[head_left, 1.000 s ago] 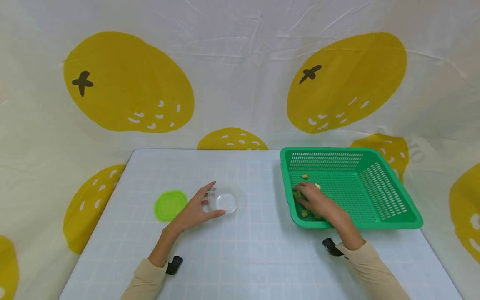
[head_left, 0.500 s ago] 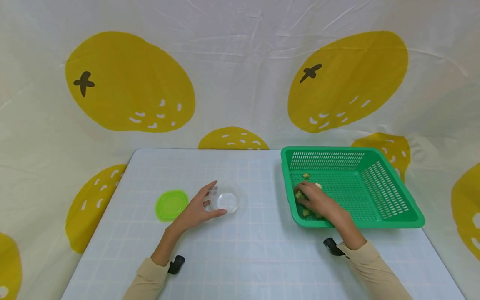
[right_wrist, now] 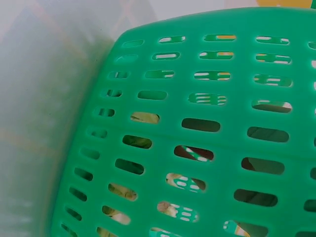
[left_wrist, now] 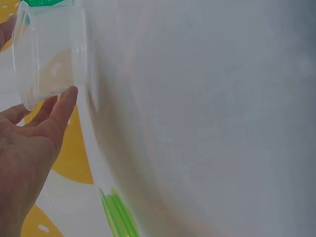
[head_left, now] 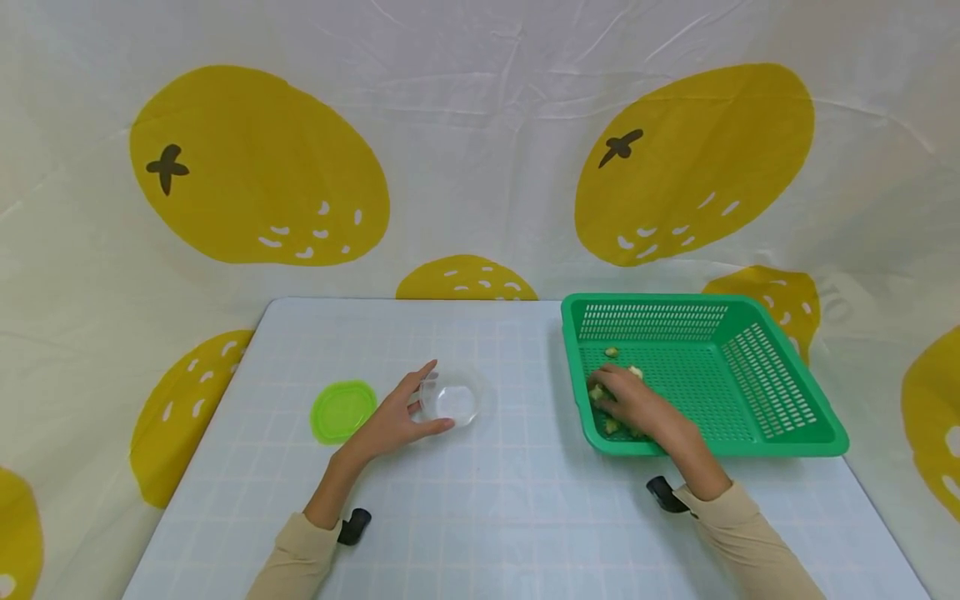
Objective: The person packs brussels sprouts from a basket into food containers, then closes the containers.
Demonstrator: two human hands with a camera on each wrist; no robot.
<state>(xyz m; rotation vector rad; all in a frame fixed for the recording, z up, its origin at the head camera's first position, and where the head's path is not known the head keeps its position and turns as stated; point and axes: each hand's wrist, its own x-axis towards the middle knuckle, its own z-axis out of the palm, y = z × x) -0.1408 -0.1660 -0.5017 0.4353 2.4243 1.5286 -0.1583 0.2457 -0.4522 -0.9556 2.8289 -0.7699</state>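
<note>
My left hand (head_left: 393,421) curves around the near-left side of a clear round plastic tub (head_left: 456,400), thumb in front and fingers behind. In the left wrist view the tub (left_wrist: 54,52) stands upright, with fingertips (left_wrist: 70,94) against its wall. Nothing shows inside it. Down in the left end of a green plastic basket (head_left: 712,448), my right hand (head_left: 637,404) curls its fingers around a small yellow-green piece (head_left: 597,392). Several similar pieces lie beside and under the hand. The right wrist view shows mostly the slotted basket wall (right_wrist: 232,138), which largely hides that hand.
A bright green lid (head_left: 342,412) lies flat on the table (head_left: 480,517) to the left of the tub. One loose piece (head_left: 611,352) sits farther back in the basket. Behind the table hangs a white sheet (head_left: 480,167) printed with large yellow fruit.
Both hands hold nearly the same places. The right fingers shift very slightly among the pieces, and the view moves a little. The tub and lid stay put.
</note>
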